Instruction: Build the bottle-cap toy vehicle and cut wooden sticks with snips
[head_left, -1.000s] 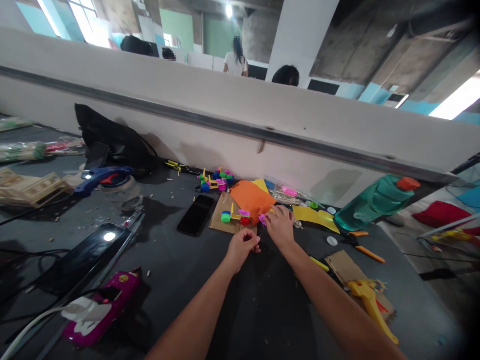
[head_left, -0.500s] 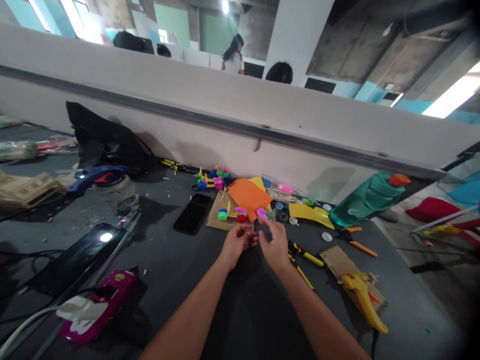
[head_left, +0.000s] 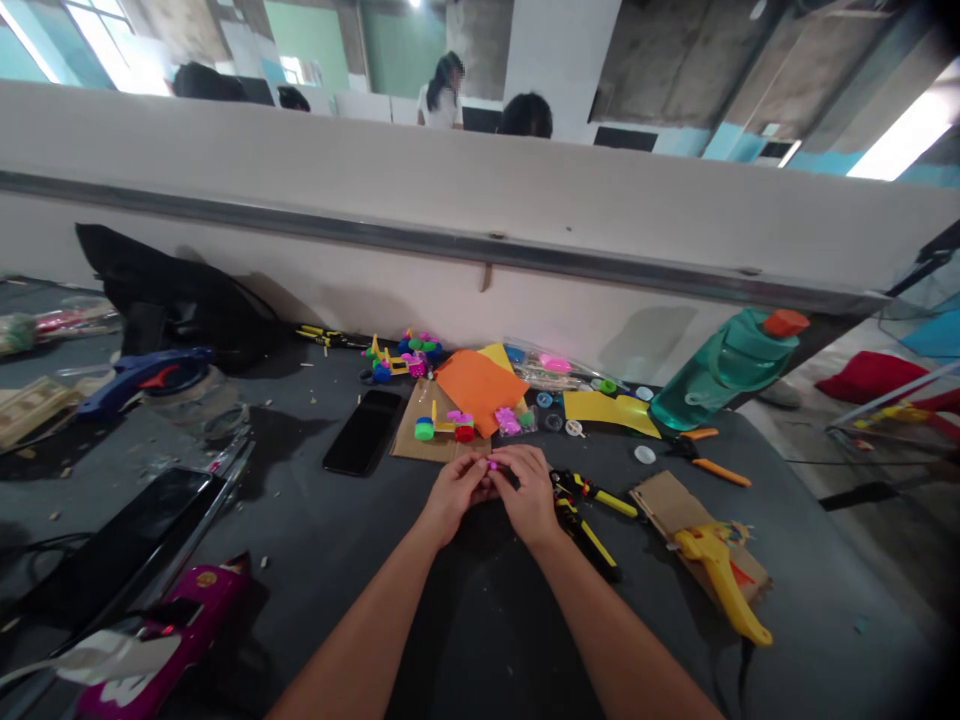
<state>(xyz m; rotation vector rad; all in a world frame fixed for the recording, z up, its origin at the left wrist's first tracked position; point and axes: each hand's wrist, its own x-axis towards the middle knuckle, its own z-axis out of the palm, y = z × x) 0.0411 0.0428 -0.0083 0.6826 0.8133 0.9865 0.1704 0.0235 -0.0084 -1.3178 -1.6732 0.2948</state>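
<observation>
My left hand and my right hand meet fingertip to fingertip above the dark table. Between them they pinch a small pink piece, mostly covered by the fingers, so its exact kind is hidden. Just beyond the hands, a sheet of cardboard carries orange paper and a little toy assembly with a green wheel, a yellow upright and a red wheel. A bright pink gear-like part lies to the right of it.
Yellow-and-black pliers lie by my right wrist. Farther right are a yellow glue gun on cardboard, orange-handled pliers and a teal bottle. To the left are a phone, a tape dispenser and a magenta power strip.
My right hand has drawn back from near the pink gear-like part and joined my left. A small pink piece now shows between their fingertips. The camera view has shifted slightly.
</observation>
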